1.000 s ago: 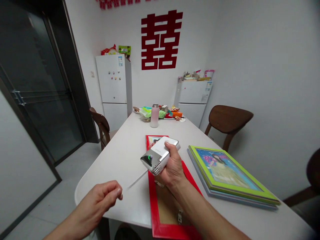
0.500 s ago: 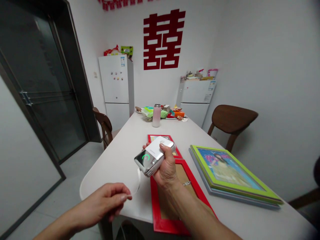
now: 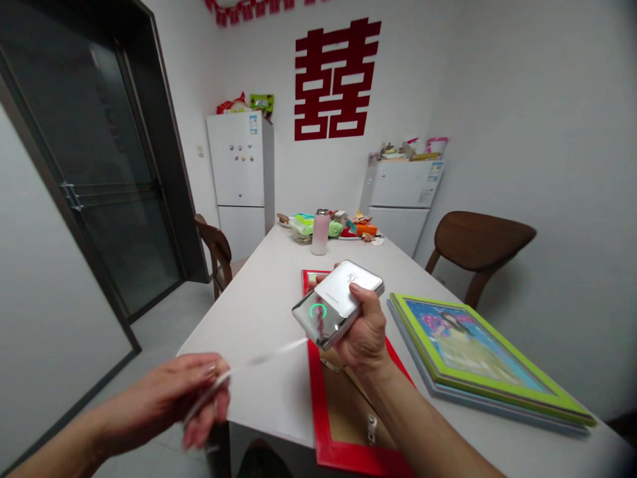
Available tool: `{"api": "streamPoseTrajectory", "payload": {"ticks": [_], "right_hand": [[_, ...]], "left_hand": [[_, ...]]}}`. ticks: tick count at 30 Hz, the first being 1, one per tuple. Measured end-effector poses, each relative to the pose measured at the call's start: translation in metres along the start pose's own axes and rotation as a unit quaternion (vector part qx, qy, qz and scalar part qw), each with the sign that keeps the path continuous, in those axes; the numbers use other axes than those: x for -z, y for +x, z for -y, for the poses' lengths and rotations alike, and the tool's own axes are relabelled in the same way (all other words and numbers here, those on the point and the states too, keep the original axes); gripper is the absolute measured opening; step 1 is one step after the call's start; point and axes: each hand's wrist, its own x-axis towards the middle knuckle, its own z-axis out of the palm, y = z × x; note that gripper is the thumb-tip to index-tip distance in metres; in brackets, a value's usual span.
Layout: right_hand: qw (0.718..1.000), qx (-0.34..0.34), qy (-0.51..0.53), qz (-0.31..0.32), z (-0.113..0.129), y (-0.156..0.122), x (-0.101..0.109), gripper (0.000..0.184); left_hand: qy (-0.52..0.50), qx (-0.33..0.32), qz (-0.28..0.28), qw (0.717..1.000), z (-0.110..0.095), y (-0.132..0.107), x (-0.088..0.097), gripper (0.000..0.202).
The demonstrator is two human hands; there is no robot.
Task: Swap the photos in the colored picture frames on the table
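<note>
A silver-and-white power bank (image 3: pixel 343 292) with a lit green ring on its glossy dark end is gripped in my right hand (image 3: pixel 365 328), thumb on top, above the table. From its near end a white cable (image 3: pixel 283 350) stretches left, blurred by motion. My left hand (image 3: pixel 199 392) is closed on this cable, pinching it beyond the table's left edge. Beneath my right forearm lies a red picture frame (image 3: pixel 323 425), back side up, with metal clips on its brown board. A second red frame (image 3: pixel 305 282) lies behind it, mostly covered by the power bank and hand.
On the right of the white table (image 3: pixel 263 299) is a stack of picture frames, a green one (image 3: pixel 468 345) on top. A pink bottle (image 3: pixel 321 232) stands farther back, before assorted packets (image 3: pixel 365 229). Brown chairs (image 3: pixel 482 239) (image 3: pixel 213 249) flank the table.
My left hand has pulled left and the cable has gone from slack to stretched. My right hand has turned the power bank's face more toward me and sits farther right in view.
</note>
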Motion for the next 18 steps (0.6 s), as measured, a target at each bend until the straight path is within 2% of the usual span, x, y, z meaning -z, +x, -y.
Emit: {"api": "streamPoseTrajectory", "payload": {"ticks": [2, 4, 6, 8, 11, 13, 15, 16, 18], "right_hand": [[1.0, 0.012, -0.014, 0.013, -0.003, -0.006, -0.008, 0.024], [0.999, 0.014, -0.023, 0.019, -0.005, -0.01, -0.015, 0.025], [0.999, -0.003, -0.029, 0.031, -0.005, -0.013, -0.021, 0.027], [0.998, -0.022, -0.033, 0.051, -0.002, -0.014, -0.025, 0.027], [0.996, -0.007, -0.037, 0.079, 0.005, -0.011, -0.024, 0.026], [0.996, 0.024, -0.036, 0.076, 0.007, -0.01, -0.023, 0.025], [0.996, 0.046, -0.043, 0.063, 0.006, -0.01, -0.022, 0.026], [0.996, 0.046, -0.053, 0.059, 0.006, -0.01, -0.021, 0.027], [0.995, 0.034, -0.073, 0.062, 0.006, -0.01, -0.021, 0.03]], "left_hand": [[0.057, -0.059, -0.104, 0.991, -0.001, 0.01, -0.005, 0.037], [0.098, -0.106, -0.149, 0.978, -0.007, 0.022, -0.015, 0.055], [0.064, -0.148, -0.129, 0.978, -0.016, 0.033, -0.027, 0.056], [0.005, -0.177, -0.08, 0.981, -0.023, 0.041, -0.038, 0.048], [-0.059, -0.126, -0.003, 0.99, -0.024, 0.048, -0.048, 0.031], [-0.091, -0.098, -0.022, 0.991, -0.02, 0.052, -0.054, 0.032], [-0.099, -0.138, -0.085, 0.982, -0.017, 0.056, -0.062, 0.035], [-0.094, -0.162, -0.097, 0.977, -0.016, 0.058, -0.065, 0.034], [-0.1, -0.165, -0.053, 0.98, -0.012, 0.059, -0.066, 0.025]]}}
